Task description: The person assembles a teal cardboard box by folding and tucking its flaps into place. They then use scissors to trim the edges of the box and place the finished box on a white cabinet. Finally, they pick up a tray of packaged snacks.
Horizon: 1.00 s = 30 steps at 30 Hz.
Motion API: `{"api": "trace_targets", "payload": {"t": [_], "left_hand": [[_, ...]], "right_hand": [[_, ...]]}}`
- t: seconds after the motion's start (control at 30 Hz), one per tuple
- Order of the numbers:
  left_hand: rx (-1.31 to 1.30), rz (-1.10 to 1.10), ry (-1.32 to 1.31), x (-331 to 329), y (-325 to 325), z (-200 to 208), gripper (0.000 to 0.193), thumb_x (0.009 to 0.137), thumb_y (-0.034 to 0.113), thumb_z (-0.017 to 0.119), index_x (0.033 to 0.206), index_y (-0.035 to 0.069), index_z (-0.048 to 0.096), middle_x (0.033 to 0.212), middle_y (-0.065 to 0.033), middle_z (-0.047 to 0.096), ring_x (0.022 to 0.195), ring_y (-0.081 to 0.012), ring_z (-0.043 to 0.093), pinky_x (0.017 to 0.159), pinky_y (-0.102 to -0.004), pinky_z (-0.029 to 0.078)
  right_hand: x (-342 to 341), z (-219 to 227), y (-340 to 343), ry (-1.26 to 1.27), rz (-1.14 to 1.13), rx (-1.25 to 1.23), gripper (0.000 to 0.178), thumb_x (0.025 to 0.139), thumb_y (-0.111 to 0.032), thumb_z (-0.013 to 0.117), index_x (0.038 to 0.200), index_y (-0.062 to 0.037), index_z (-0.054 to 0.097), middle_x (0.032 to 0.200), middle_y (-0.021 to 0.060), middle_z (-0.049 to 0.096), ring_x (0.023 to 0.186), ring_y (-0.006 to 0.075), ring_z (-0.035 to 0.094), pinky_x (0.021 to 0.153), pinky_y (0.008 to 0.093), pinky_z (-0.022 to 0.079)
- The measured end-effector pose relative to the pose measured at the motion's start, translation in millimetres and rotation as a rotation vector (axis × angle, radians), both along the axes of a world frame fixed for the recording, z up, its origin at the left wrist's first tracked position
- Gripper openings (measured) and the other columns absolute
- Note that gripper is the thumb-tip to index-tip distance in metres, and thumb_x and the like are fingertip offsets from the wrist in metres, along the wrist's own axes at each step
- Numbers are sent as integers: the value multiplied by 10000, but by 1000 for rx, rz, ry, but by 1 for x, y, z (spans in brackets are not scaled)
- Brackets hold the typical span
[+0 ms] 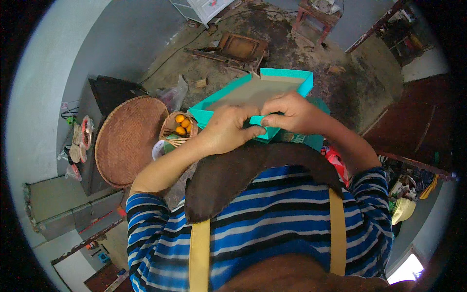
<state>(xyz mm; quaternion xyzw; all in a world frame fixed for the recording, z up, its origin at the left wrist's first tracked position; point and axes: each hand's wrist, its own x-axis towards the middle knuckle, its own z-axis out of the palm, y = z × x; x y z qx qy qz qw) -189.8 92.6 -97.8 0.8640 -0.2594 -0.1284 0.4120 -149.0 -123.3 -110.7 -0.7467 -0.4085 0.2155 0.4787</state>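
In front of my chest is a shallow turquoise cardboard box (287,73) with a grey-brown inside. Its far rim has a notch or split near the middle. My left hand (227,127) is closed on the near wall of the box, thumb on the outer side. Close beside it, my right hand (291,113) pinches the same wall between thumb and fingers. The cardboard between the two hands looks folded or bent; my fingers hide part of it. A darker green surface (311,141) shows below the box on the right.
A large round woven tray (129,141) leans at the left, next to a basket of orange fruit (182,125). Beyond the box, a wooden panel (242,47) lies on the stained floor. A small wooden stool (314,22) stands at the back, and a dark red wooden surface (413,121) is at the right.
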Motion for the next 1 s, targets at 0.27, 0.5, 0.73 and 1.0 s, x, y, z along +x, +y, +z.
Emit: {"api": "trace_targets", "payload": {"t": [0.27,0.5,0.73,1.0], "left_hand": [[-25,-64,-54,-17,2,-24,217,734,186,746,910,106,647,840,-146,645,797,-362,617,660,-424,486],[-27,-43,-16,-19,7,-25,225,736,180,747,924,98,654,833,-154,640,795,-365,614,658,-419,483],[-93,85,-202,-4,2,9,214,707,155,776,804,45,621,720,-113,589,683,-288,565,633,-363,424],[-17,-169,-437,-31,9,18,215,666,145,739,756,69,559,676,-97,555,652,-298,572,600,-388,413]], "right_hand": [[-12,-24,-9,82,128,33,217,902,-245,559,903,-37,623,806,142,617,780,291,598,722,384,451],[-14,-32,-6,36,103,52,191,900,-198,552,904,-18,617,829,145,601,794,323,567,724,388,440],[-5,2,7,122,-206,79,222,869,-232,597,825,-20,648,703,91,618,667,143,575,638,321,461],[-31,8,5,307,2,60,189,839,-210,615,819,-23,621,744,78,603,726,159,580,665,292,431]]}}
